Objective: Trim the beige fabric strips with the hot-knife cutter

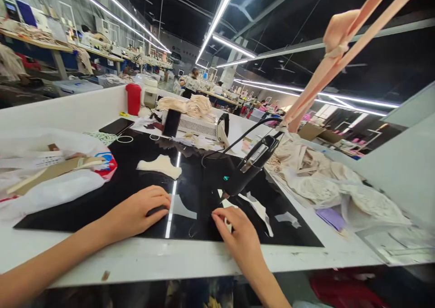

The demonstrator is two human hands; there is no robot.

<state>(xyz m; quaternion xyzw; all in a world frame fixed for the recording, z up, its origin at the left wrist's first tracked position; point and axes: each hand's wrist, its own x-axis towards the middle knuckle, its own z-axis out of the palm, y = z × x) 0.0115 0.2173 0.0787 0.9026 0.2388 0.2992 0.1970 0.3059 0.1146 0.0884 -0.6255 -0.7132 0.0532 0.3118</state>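
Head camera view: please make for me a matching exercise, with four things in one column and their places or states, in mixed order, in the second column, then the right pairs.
1. Cream piece
2. Red container
3. Peach strap
4. Purple item

A. Knotted, stretching down from above toward the black tool
B. Right of the black board
C. On the black board, beyond the left hand
D. Upright, past the board's far edge

Right pairs: 1-C; 2-D; 3-A; 4-B
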